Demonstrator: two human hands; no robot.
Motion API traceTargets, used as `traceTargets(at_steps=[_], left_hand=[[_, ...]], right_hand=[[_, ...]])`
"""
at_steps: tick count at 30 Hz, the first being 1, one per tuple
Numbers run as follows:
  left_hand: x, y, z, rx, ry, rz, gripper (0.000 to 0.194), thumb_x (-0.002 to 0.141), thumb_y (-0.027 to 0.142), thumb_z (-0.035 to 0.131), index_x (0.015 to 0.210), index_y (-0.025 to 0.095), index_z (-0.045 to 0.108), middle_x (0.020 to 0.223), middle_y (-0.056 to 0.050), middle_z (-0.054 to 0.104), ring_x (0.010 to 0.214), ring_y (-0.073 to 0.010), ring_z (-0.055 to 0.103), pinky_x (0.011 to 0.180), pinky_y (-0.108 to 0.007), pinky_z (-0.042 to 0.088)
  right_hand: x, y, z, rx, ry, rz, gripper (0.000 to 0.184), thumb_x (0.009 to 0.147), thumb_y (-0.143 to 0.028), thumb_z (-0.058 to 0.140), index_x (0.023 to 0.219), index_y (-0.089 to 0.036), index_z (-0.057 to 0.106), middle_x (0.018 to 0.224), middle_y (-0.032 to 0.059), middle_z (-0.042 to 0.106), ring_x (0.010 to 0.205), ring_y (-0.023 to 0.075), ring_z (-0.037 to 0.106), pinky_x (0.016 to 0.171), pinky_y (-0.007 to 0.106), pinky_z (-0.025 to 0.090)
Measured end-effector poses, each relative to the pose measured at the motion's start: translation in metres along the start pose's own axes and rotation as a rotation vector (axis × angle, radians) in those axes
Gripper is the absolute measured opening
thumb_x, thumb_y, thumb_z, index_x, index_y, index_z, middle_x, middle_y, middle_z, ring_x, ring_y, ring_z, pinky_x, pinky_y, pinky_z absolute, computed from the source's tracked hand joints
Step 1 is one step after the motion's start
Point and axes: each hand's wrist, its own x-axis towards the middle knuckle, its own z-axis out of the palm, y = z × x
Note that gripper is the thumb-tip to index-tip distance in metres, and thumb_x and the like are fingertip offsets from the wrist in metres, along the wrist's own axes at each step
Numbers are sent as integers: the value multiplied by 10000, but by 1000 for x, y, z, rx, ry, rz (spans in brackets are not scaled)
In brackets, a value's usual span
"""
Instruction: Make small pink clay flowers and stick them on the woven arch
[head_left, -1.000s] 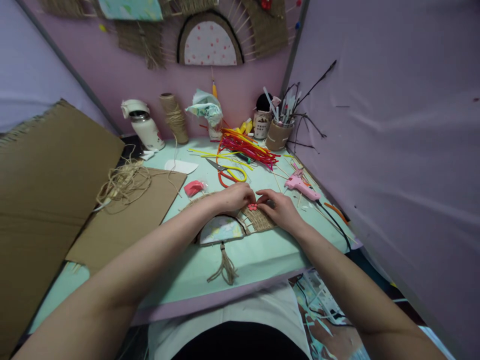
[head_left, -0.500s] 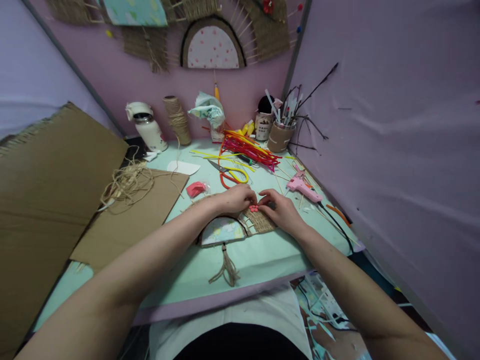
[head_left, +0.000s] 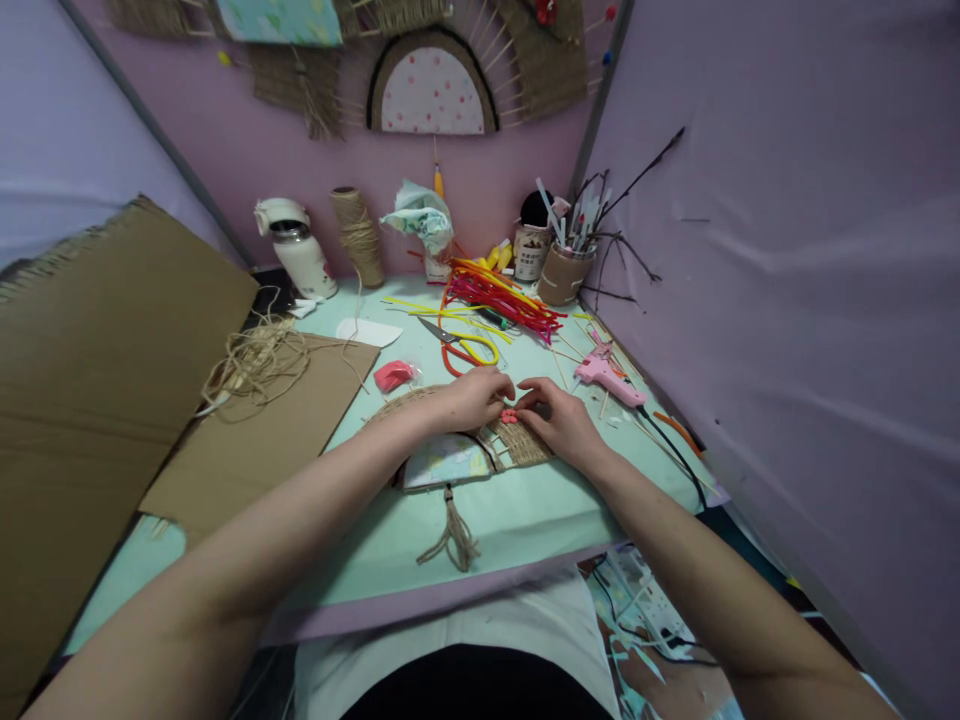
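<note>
A half-round woven twine piece [head_left: 529, 443] lies on the table, with a pale patterned fabric half-circle [head_left: 446, 462] at its centre. A twine tassel [head_left: 451, 535] hangs from its straight edge towards me. On the woven right side sits a small coral-pink flower [head_left: 509, 416] of rounded petals. My left hand [head_left: 480, 397] rests over the top of the weave, fingers curled in beside the flower; anything between the fingertips is hidden. My right hand [head_left: 556, 415] reaches in from the other side, thumb and fingers pinched at the flower's edge.
Beyond the hands lie scissors [head_left: 469, 350], a pink lump in clear wrap [head_left: 394, 376] and red pipe cleaners [head_left: 510, 305]. A pink glue gun [head_left: 609, 378] with its cord is at right. Cardboard [head_left: 277, 430] and loose twine [head_left: 259, 365] lie left, near an open bottle [head_left: 300, 255].
The view has shifted very slightly. My left fingertips have lifted a little from the flower, while my right hand stays at its edge.
</note>
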Motion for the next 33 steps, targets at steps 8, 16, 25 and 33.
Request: traceTargets(at_steps=[8,16,25,33], left_hand=[[-28,18,6,98,57,-48,245,878,172,461,987,173,680,953,-74,605,924,-188,558,817,-299,452],[-38,18,12,100,86,-29,288,900,186,440,1092,181,654,985,-80,620,971,-200,572,863,-324,459],[-54,31,22,76,90,-33,342,938,199,369,1218,175,564,1158,-109,576,1092,-215,522,929,-351,447],[-61,37,37,142,120,-110,365,952,197,350,1276,178,516,1219,-109,559,1143,-213,509,977,-362,437]], right_hand=[[-1,-3,-4,-7,-49,-27,247,839,-192,577,1078,-245,545,853,-4,727,808,176,682,776,321,503],[-7,-8,-9,-226,-55,-118,216,859,-197,571,1073,-222,558,905,36,729,888,228,655,822,383,480],[-24,-10,-12,-319,-23,-251,273,858,-133,504,1116,-207,558,1038,72,708,942,234,643,835,388,480],[-24,-14,-13,-365,-64,-282,308,839,-111,482,1115,-209,578,1013,85,700,922,242,637,817,395,484]])
